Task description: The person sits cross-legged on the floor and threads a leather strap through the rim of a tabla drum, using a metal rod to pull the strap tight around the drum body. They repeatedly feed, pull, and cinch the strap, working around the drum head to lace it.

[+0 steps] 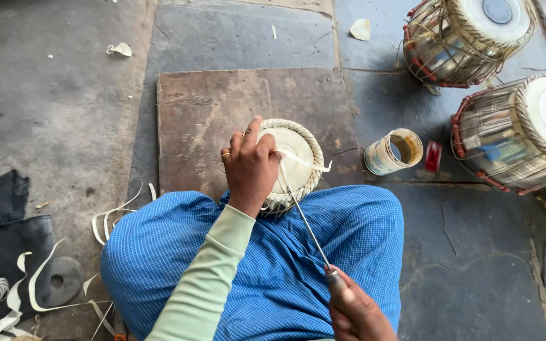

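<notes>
A round, pale, braided-rim drum head [295, 165] sits at the frame's centre on a square brown stone slab [222, 107], with the left hand [251, 167] on its left edge. A thin metal rod [304, 221] runs from it down-right to the right hand [355, 309]. Right of it lies a cylindrical tin can [392, 151]; two laced drums [513, 132] occupy the upper right.

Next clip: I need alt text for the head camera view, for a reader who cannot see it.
Seen from above, a seated person's left hand steadies a small round drum head with a braided rim at their blue-clad knees, while the right hand holds a thin metal tool reaching to it. Two laced drums and a small can sit on the stone floor.
</notes>
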Tool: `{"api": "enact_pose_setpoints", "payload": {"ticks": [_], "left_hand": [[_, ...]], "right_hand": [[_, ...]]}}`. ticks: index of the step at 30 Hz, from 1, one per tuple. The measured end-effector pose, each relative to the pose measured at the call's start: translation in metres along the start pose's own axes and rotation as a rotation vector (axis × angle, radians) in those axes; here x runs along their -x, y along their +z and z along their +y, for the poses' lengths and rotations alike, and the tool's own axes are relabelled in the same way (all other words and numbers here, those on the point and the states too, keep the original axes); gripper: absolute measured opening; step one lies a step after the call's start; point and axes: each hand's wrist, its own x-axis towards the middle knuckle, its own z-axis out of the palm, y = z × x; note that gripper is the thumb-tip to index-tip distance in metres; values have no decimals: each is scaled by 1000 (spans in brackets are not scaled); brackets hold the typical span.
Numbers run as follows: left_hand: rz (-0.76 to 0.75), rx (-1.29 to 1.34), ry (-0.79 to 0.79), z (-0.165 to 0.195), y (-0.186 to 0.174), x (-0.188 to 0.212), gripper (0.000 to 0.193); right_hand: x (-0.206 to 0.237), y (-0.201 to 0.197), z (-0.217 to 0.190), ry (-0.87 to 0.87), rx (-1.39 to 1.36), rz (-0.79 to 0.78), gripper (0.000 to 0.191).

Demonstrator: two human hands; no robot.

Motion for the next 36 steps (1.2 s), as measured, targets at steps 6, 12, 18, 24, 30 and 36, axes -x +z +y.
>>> {"api": "enact_pose_setpoints", "payload": {"ticks": [6, 12, 18, 24, 30, 36], "left_hand": [[141, 17, 213, -1, -15, 0, 18], [189, 75, 376, 5, -29, 5, 15], [198, 103, 438, 9, -36, 4, 12], [214, 93, 457, 11, -32, 6, 9], [238, 154, 358, 8, -23, 12, 14], [-106, 904, -84, 62, -55, 77, 29]], "right_hand": [[-3, -8, -1, 24, 131, -223, 54], [-30, 13, -125, -681, 973, -134, 38], [-96, 96, -157, -1309, 1158, 73, 11], [-52, 52, -130, -730, 702, -140, 17], [-26, 16, -120, -558, 317, -260, 16], [-39, 39, -130, -557, 297, -248, 19]]}}
